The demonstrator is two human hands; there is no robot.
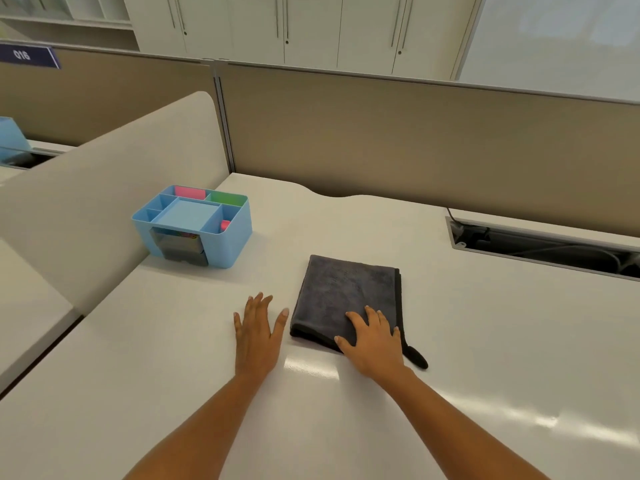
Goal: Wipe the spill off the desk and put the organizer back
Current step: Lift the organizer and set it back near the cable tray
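A folded dark grey cloth (343, 292) lies flat on the white desk (485, 341). My right hand (375, 341) rests palm down on the cloth's near corner, fingers spread. My left hand (258, 334) lies flat on the bare desk just left of the cloth, fingers apart, holding nothing. A light blue organizer (194, 225) with several compartments stands at the desk's far left, against the side divider; it holds pink and green pads and a small dark drawer at its front. I cannot make out any spill on the desk.
A beige side divider (104, 202) borders the desk on the left and a tan partition (415, 143) runs along the back. An open cable slot (540, 247) sits at the back right. White cabinets (294, 26) stand behind the partition.
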